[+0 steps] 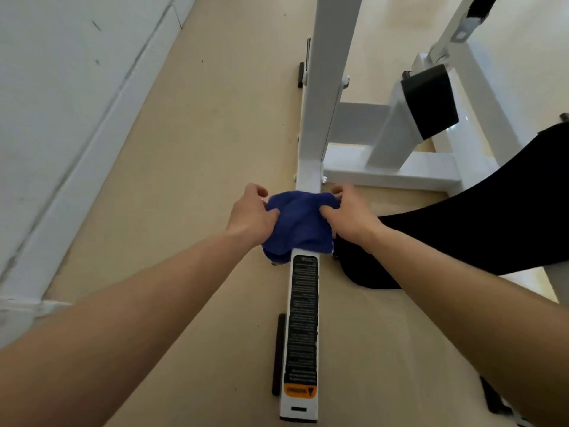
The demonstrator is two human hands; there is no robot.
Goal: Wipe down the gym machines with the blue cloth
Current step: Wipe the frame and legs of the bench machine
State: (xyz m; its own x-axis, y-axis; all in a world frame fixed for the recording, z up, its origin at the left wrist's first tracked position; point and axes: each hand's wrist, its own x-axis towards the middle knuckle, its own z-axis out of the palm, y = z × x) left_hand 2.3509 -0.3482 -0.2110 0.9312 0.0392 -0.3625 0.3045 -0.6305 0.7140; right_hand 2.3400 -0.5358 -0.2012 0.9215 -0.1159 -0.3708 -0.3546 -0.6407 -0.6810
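The blue cloth (298, 223) is draped over a white floor bar of the gym machine (303, 318), just below the foot of a white upright post (326, 87). My left hand (251, 215) grips the cloth's left side with curled fingers. My right hand (348, 212) grips its right side. The cloth hangs down both sides of the bar and hides the part beneath it. A black label with an orange warning tag (300, 390) runs along the bar toward me.
A black padded seat (480, 223) lies to the right, close to my right forearm. White frame beams (391, 175) and a black block (429, 101) stand behind it. A white wall and skirting (61, 118) run along the left, across a strip of beige floor (191, 155).
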